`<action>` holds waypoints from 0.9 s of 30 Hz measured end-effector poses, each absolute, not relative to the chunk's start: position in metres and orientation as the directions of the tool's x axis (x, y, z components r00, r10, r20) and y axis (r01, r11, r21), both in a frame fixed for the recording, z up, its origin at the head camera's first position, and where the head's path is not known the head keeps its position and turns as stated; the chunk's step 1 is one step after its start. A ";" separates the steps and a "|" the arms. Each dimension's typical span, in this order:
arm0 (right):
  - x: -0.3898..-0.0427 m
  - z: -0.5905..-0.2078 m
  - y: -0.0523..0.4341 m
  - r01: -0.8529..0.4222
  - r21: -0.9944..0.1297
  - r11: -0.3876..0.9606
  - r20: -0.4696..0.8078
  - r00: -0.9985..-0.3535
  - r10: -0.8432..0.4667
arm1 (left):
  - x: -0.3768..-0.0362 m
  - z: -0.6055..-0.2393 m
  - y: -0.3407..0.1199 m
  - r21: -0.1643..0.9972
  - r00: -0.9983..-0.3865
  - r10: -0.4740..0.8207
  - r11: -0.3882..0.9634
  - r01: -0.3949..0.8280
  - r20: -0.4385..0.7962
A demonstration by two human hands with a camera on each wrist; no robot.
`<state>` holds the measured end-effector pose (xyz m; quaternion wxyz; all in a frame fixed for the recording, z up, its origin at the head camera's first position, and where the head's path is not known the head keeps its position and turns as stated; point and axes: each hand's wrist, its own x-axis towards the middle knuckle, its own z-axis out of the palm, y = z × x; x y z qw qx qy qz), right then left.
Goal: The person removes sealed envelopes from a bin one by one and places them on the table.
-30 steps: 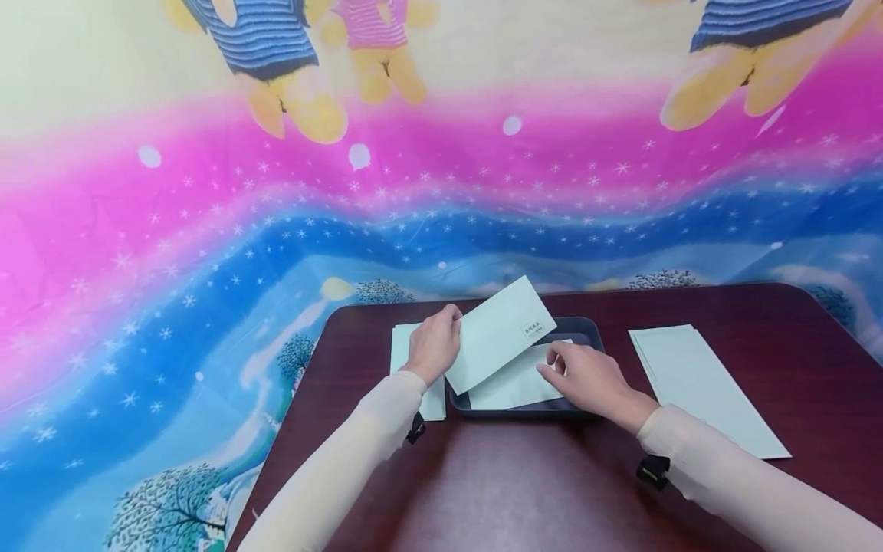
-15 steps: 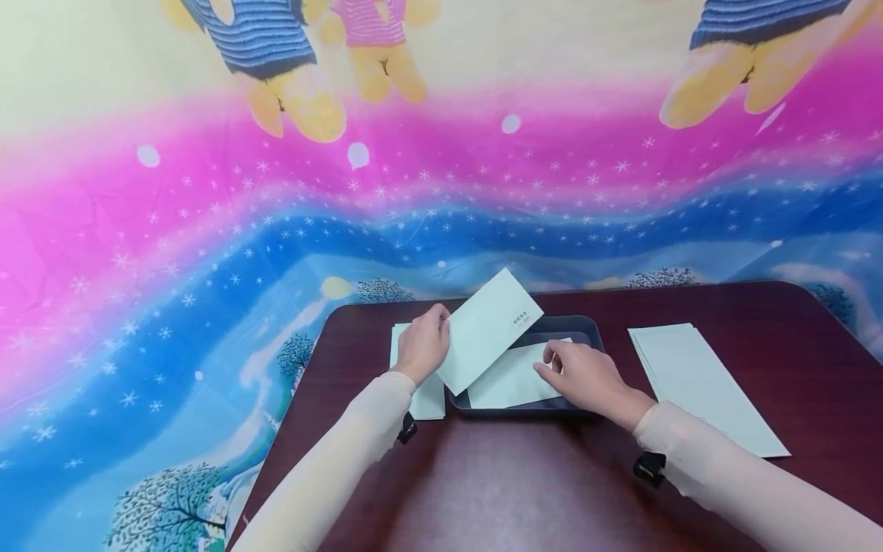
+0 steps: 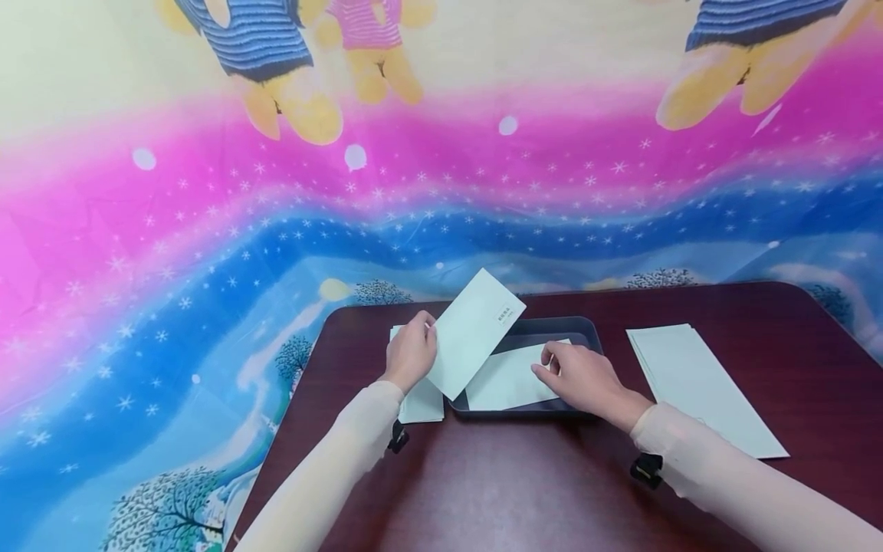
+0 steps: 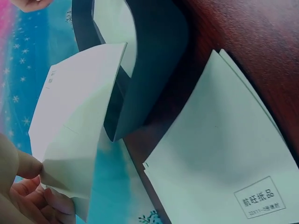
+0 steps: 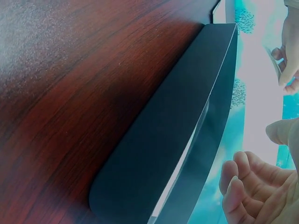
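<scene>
Left hand pinching the near left edge of a pale envelope, holding it tilted above the left rim of the dark tray and over the stack of envelopes on the tabletop. Right hand resting in the tray with fingers loosely curled on the sheet lying there; gripping it or only pressing, cannot tell. Probably best keeping the pinch firm near the corner, lowering the envelope flat and square onto the stack, edges aligned, label side matching. Another stack lying well apart to the right.
</scene>
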<state>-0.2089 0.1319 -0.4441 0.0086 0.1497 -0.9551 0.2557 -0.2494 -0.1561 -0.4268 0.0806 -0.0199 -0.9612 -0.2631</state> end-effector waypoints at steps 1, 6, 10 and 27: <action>-0.209 -0.444 0.131 -0.292 -0.486 0.824 0.094 -0.955 -0.283 | -0.249 -0.428 -0.157 0.502 -0.986 -0.009 0.861 0.077 0.166; -0.210 -0.444 0.128 -0.296 -0.483 0.824 0.105 -0.954 -0.281 | -0.247 -0.431 -0.162 0.501 -0.985 -0.028 0.863 0.062 0.168; -0.209 -0.446 0.123 -0.290 -0.483 0.826 0.103 -0.956 -0.275 | -0.246 -0.434 -0.164 0.507 -0.986 -0.034 0.860 0.053 0.161; -0.208 -0.448 0.112 -0.302 -0.490 0.818 0.099 -0.951 -0.292 | -0.240 -0.436 -0.181 0.544 -0.987 -0.095 0.839 -0.011 0.127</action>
